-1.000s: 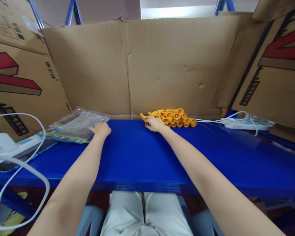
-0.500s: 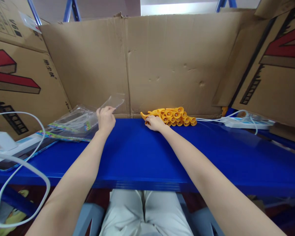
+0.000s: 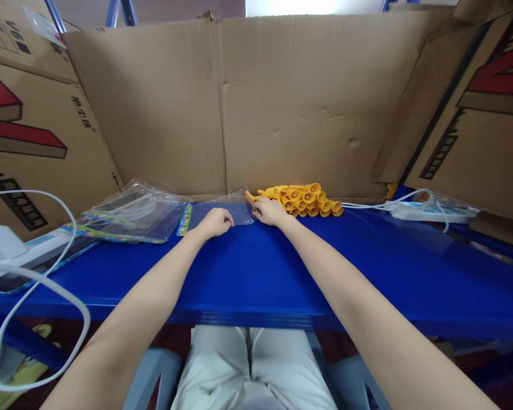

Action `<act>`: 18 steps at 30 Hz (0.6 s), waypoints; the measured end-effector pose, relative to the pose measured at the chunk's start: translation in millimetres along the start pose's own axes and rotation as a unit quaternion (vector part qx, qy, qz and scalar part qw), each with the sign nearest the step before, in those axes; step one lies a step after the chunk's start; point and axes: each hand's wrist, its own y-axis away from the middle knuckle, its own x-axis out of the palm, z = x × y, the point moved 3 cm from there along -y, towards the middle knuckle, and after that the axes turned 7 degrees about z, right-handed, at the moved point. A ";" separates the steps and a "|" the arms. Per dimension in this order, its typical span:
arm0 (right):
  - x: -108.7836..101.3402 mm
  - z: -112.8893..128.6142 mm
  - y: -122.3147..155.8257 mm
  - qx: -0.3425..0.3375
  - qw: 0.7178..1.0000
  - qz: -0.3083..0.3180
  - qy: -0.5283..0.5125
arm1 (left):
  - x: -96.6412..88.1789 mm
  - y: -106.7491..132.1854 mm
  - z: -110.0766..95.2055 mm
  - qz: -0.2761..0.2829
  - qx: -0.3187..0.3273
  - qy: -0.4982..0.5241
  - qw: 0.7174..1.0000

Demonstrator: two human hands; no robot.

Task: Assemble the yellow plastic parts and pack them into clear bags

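Note:
A clear plastic bag (image 3: pixel 239 210) with a colourful printed strip at its left end lies flat on the blue tabletop. My left hand (image 3: pixel 216 222) rests over its front edge with the fingers curled on it; the fingertips are partly hidden. Farther right, my right hand (image 3: pixel 270 212) is closed on an orange horn-shaped piece (image 3: pixel 251 197), whose curved tip sticks out above the fingers. Right behind that hand, several more hollow orange horn-shaped pieces (image 3: pixel 310 197) lie in a stacked pile, open ends towards me.
More clear bags (image 3: pixel 137 213) lie stacked on the left. A power strip with a plug (image 3: pixel 4 242), a looping white cable (image 3: pixel 83 310) and a phone (image 3: pixel 8 283) are at far left. Another power strip (image 3: pixel 430 213) lies right. Cardboard walls (image 3: pixel 308 102) enclose the blue table (image 3: pixel 256 273).
My left hand has moved right and down, bringing one clear bag off the stack onto the tabletop between my hands. The right hand stays by the orange pile.

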 end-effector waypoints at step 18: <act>0.1 1.3 3.3 0.107 0.989 -0.082 -0.064 | 18.1 2.2 46.5 0.104 -0.236 -0.041 0.965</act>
